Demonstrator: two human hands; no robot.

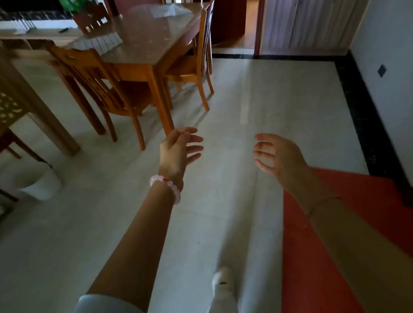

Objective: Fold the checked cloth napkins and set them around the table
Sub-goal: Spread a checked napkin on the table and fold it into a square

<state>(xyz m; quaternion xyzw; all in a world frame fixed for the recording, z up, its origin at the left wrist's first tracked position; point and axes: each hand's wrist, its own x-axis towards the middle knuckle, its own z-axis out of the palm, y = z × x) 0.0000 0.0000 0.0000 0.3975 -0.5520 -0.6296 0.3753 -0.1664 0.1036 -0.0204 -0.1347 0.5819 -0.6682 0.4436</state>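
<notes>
Head view: the left hand and right hand reach forward over the floor, fingers relaxed, holding nothing, probably approaching the worktop, well apart, where a checked napkin lies by its near-left edge, seemingly awaiting folding

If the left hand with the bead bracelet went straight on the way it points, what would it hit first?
Probably the dining table, near its closest corner leg, or the chair tucked in beside that corner. The left hand is open and empty, with only floor between; depth is unclear.
</notes>
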